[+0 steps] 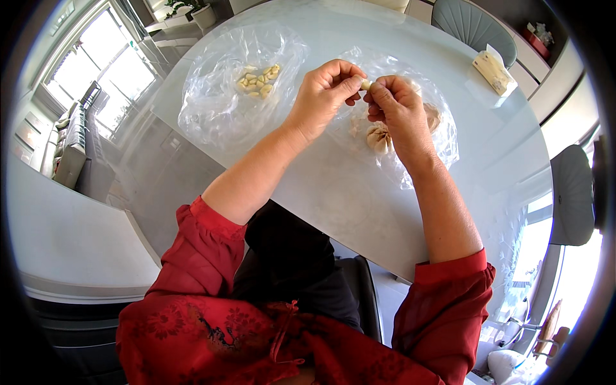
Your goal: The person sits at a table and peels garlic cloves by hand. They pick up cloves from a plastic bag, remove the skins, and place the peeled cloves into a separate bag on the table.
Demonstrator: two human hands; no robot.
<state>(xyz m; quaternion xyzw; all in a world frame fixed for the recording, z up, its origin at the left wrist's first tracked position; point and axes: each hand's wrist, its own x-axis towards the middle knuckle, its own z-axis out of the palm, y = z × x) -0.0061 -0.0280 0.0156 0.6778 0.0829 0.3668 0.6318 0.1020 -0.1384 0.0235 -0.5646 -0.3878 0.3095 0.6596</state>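
Between the fingertips of both my hands is a small pale garlic clove (pixel 366 84). My left hand (pixel 326 93) pinches it from the left, thumb against forefinger. From the other side my right hand (pixel 399 109) grips it the same way. Just below and partly behind the right hand sits a garlic bulb (pixel 379 139) on a clear plastic bag (pixel 404 174), with more garlic (pixel 432 117) to its right. Left of my hands, a second clear plastic bag (pixel 208 119) lies spread out, with several peeled garlic cloves (pixel 258 82) on it.
Everything rests on a glossy pale table (pixel 359 205) with a rounded edge. A tissue pack (pixel 494 72) lies near its far right side. Grey chairs (pixel 475 31) stand beyond the table and at the right. A potted plant (pixel 204 16) is at the far left.
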